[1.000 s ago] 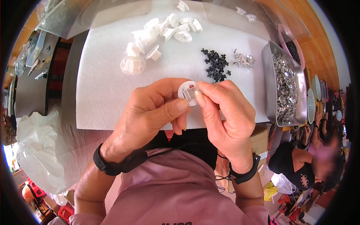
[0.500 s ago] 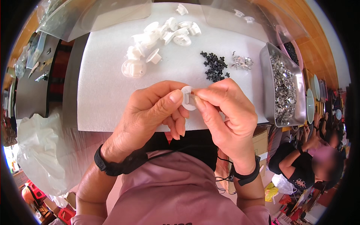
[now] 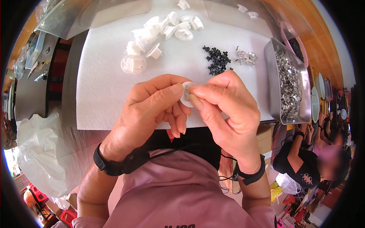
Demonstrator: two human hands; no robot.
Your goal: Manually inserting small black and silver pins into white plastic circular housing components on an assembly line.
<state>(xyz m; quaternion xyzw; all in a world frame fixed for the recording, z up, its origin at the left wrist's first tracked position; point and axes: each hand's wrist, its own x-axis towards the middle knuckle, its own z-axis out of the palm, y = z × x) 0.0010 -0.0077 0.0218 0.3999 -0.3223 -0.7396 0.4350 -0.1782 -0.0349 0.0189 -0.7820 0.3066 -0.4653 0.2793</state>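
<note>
Between thumb and fingers, my left hand (image 3: pixel 146 103) grips a small round white plastic part (image 3: pixel 186 102) above the near part of the white foam sheet. My right hand (image 3: pixel 232 114) is closed in a pinch, its thumb and index fingertips pressed against the part's recessed middle. Something greyish shows at that recess, but the fingertips cover most of it. Beyond my hands lie a heap of similar white plastic parts (image 3: pixel 150 30), a pile of small black plastic pieces (image 3: pixel 218 60) and a little cluster of shiny metal pieces (image 3: pixel 246 57).
At the right stands a metal tray (image 3: pixel 274 81) of shiny metal pieces, with a pink basin (image 3: pixel 300 47) of black pieces behind it. Clear plastic sheets (image 3: pixel 114 15) border the far side. A plastic bag (image 3: pixel 42 152) hangs at left. Another person (image 3: pixel 304 159) sits at right.
My right fingertips have moved a little left, pressing further into the white part's middle. Both hands sit slightly higher in the picture. The piles look unchanged.
</note>
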